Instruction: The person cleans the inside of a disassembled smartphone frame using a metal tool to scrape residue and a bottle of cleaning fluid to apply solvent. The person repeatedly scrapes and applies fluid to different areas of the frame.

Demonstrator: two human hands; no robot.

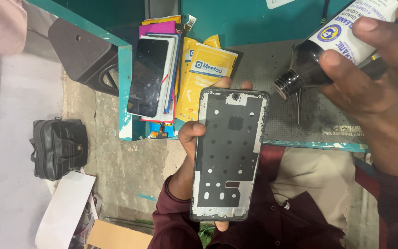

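At the centre of the frame, your left hand [190, 152] holds a bare phone frame [229, 154] upright, its inner side facing you. The thumb curls over the left edge, fingertips show above the top edge and below the bottom one, so the hand is closed around it from behind. The frame is a thin, flat shell of dark plastic and pale metal, pierced with holes and cut-outs. It is probably light and fairly stiff, but likely to flex or crack if twisted, so the outer rim, where you grip now, is the safest hold.

At the upper right, your right hand [374, 74] is wrapped around a dark bottle [321, 62] with a white label, tilted so its uncapped mouth points down and left, near the frame's upper right corner but not touching it. The smooth bottle may be slippery; hold it around the body.

At the upper middle, a stack of phone screens and yellow packets [162, 78] lies on the teal bench [125, 92]. At the left, a black bag [60, 147] sits on the floor.
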